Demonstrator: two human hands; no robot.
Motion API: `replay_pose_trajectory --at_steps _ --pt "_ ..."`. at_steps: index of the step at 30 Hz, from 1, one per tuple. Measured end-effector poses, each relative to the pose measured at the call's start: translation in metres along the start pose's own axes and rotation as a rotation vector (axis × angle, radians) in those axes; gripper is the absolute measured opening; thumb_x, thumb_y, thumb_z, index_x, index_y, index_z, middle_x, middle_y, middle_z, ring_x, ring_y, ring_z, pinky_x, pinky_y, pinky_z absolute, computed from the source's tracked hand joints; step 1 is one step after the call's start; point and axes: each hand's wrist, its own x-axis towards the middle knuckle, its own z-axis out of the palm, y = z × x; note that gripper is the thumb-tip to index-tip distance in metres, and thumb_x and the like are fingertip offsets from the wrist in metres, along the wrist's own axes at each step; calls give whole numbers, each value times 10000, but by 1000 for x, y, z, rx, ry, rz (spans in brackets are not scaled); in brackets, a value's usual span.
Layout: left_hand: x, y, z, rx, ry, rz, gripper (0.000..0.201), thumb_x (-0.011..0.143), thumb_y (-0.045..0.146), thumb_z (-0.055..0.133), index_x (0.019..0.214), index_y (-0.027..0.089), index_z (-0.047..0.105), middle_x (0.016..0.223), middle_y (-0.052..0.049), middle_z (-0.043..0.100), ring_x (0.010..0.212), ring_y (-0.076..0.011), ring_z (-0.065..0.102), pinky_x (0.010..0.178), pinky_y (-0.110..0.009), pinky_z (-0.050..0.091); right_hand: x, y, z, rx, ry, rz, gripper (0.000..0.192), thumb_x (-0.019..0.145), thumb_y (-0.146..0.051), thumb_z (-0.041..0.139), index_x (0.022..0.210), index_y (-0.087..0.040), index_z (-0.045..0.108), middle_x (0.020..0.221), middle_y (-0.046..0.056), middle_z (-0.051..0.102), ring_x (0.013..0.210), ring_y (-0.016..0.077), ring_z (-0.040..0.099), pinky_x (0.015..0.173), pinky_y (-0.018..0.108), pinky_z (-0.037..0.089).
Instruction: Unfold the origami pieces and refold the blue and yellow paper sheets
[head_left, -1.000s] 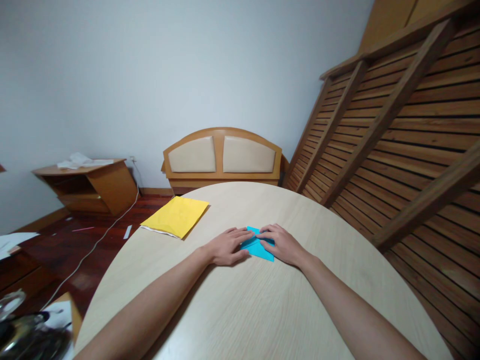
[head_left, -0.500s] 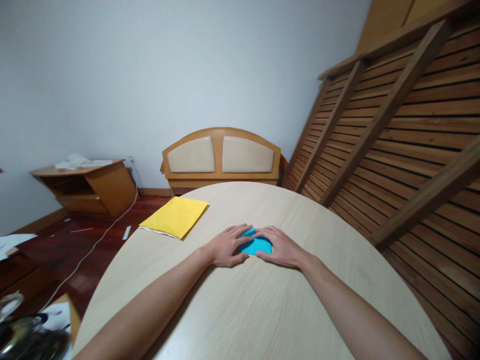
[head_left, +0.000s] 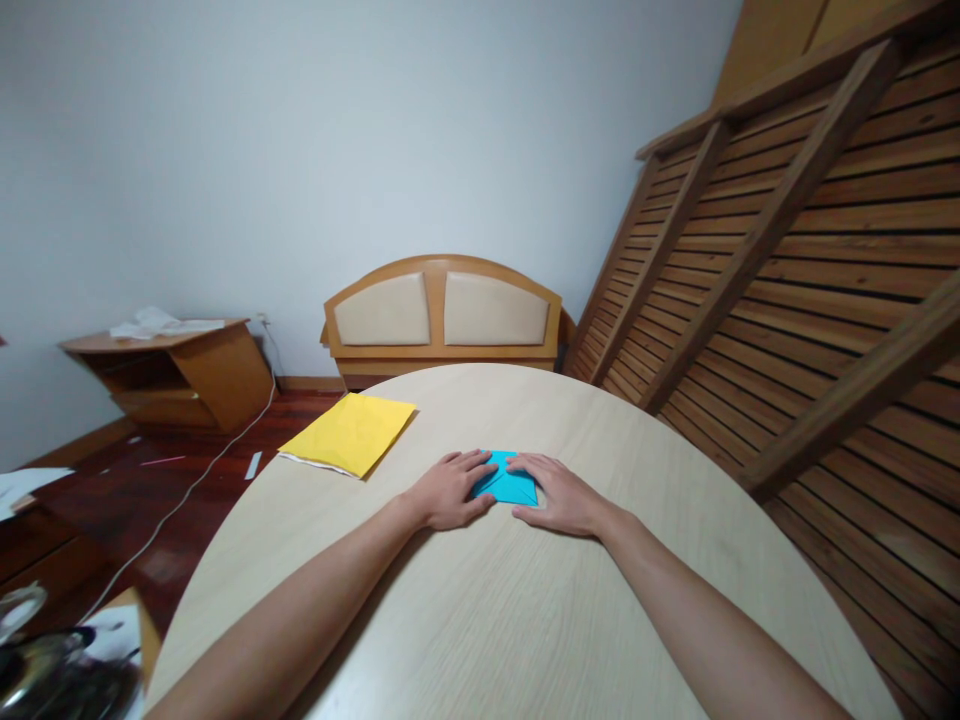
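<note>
A small piece of folded blue paper point(head_left: 511, 486) lies flat on the round table, with creases or fold edges showing on its face. My left hand point(head_left: 455, 489) rests over the paper's left side, its fingers spread and their tips touching it. At the right edge is my right hand point(head_left: 561, 493), fingers stretched onto the paper's top and the thumb apart at its near right corner. Parts of both side edges are hidden beneath my fingers.
On the pale wooden table point(head_left: 480, 620), a yellow packet of paper point(head_left: 349, 434) lies at the far left. Beyond the table stands a headboard point(head_left: 442, 351). A slatted wooden frame point(head_left: 750, 290) leans at the right. A low cabinet point(head_left: 202, 375) and a white cable point(head_left: 187, 499) are leftward.
The blue paper has shifted slightly left and away from me, showing more of its surface and fold lines. My left fingers have drawn back a little to the left; my right hand barely moved.
</note>
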Motion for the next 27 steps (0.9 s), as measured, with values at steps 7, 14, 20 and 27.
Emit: replay_pose_trajectory --at_steps 7,14,20,27 --pt "1 -2 1 -1 5 0 452 1018 417 339 1376 198 506 1482 -141 464 1375 -288 430 1101 -530 363 0 0 0 -13 5 -7 527 804 -398 703 1283 -226 565 1335 107 602 1269 285 519 1077 474 391" --pt "1 -3 1 12 -2 7 434 1023 383 330 1377 192 493 1458 -135 492 1365 -282 439 1098 -519 376 2 2 3 -5 51 -12 420 804 -177 635 1221 -225 616 1274 91 653 1238 264 563 1064 461 419" --pt "1 5 -8 25 47 105 342 977 336 421 1267 214 557 1326 -97 598 1245 -245 543 1101 -466 367 4 9 6 19 75 1 367 824 -121 576 1168 -220 659 1242 88 676 1188 248 602 1037 441 450" --pt "4 6 -9 63 75 113 266 906 365 520 1102 213 616 1056 -78 702 1009 -237 655 954 -382 474 5 10 6 -9 110 26 438 783 -40 522 1140 -240 680 1163 63 702 1088 234 629 991 431 465"
